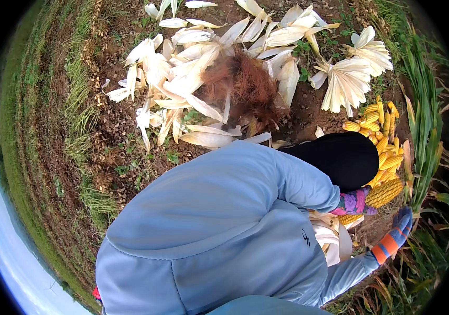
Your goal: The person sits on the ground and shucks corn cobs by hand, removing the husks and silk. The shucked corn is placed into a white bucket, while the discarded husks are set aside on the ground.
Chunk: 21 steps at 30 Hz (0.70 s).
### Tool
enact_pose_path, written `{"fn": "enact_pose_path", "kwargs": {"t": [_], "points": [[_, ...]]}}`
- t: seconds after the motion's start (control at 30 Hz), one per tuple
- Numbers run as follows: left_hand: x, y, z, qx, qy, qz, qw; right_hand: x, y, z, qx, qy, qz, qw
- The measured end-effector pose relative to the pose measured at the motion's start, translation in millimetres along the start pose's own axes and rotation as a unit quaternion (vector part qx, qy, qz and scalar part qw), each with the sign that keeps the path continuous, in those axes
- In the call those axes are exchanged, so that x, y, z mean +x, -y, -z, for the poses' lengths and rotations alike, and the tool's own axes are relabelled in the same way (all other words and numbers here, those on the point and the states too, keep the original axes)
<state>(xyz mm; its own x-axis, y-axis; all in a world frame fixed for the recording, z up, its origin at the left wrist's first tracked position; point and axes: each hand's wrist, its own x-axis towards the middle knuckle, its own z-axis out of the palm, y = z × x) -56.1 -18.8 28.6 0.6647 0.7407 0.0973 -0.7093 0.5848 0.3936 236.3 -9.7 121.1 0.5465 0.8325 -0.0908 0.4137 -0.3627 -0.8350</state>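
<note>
My left hand (pixel 352 201), in a floral purple and pink glove, is shut on a yellow maize ear (pixel 384 193). Its kernels face upward and the ear's far end points away from me. More kernels show below the glove; I cannot tell if they belong to the same ear. Pale husks (pixel 328 236) hang underneath. My right hand (pixel 395 233), in a blue glove with orange stripes, is stretched out flat beside the green maize leaves, apart from the ear. Nothing shows in it. Past my dark-clad knee (pixel 334 159) lies a heap of husked maize ears (pixel 387 161).
Dry husks (pixel 193 71) lie scattered over the soil, with a reddish-brown tuft of maize silk (pixel 248 86) among them. Fanned husks (pixel 348 82) lie nearer the heap. Long green maize leaves (pixel 423 130) border the right side. Rows of plants (pixel 82 98) stretch off to the left.
</note>
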Motion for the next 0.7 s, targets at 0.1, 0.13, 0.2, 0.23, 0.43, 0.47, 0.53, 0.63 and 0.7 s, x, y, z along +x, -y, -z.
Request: {"fn": "enact_pose_path", "kwargs": {"t": [0.1, 0.13, 0.2, 0.23, 0.43, 0.47, 0.53, 0.63, 0.7], "points": [[9, 6, -1, -0.093, 0.006, -0.075, 0.993, -85, 10, -63, 0.088, 0.041, -0.032, 0.995], [6, -8, -8, 0.032, 0.017, -0.108, 0.993, -109, 17, -80, 0.093, 0.076, -0.031, 0.992], [-3, -37, -17, 0.177, 0.026, -0.114, 0.977, -143, 28, -100, 0.086, 0.125, -0.026, 0.988], [-5, -50, -21, 0.197, 0.022, -0.094, 0.976, -150, 35, -106, 0.08, 0.145, -0.021, 0.986], [-2, -85, -21, 0.097, 0.047, 0.004, 0.994, -177, 38, -131, 0.151, 0.241, -0.088, 0.955], [-4, -92, -24, 0.085, 0.05, 0.041, 0.994, -183, 36, -125, 0.121, 0.245, -0.061, 0.96], [-3, -105, -10, 0.107, 0.003, 0.057, 0.993, -181, 44, -134, 0.133, 0.307, -0.033, 0.942], [-2, -111, -1, 0.107, -0.004, 0.077, 0.991, -195, 47, -132, 0.17, 0.261, -0.017, 0.95], [0, -114, -5, 0.139, -0.036, 0.058, 0.988, -200, 47, -144, 0.204, 0.17, 0.085, 0.96]]}}
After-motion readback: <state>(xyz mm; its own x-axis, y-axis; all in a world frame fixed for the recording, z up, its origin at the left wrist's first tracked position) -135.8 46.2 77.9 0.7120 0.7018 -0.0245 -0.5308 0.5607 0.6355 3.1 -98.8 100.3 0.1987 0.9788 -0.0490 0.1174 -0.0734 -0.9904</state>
